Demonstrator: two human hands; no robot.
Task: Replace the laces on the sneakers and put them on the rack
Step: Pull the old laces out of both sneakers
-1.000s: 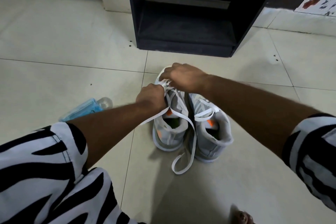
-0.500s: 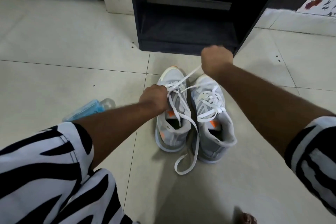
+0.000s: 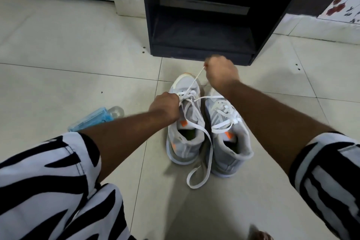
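Two grey sneakers with orange marks stand side by side on the tiled floor, toes pointing away from me. My left hand (image 3: 165,108) grips the left sneaker (image 3: 185,138) at its upper lace rows. My right hand (image 3: 221,73) pinches one end of the white lace (image 3: 194,81), which runs taut from the left sneaker's eyelets up past its toe. The lace's other end trails in a loop on the floor behind the heels. The right sneaker (image 3: 229,142) has its lace threaded and lying loose across the tongue. A dark shoe rack (image 3: 202,52) stands just beyond the sneakers.
A blue-tinted clear plastic bottle (image 3: 95,119) lies on the floor to the left of my left forearm. White skirting and a wall run behind the rack. A floral patterned surface (image 3: 342,4) shows at the far right. My zebra-striped clothing fills the bottom left.
My right hand has left the left sneaker's eyelets and drawn the lace end up and away toward the rack. My left hand has kept its grip on the sneaker.
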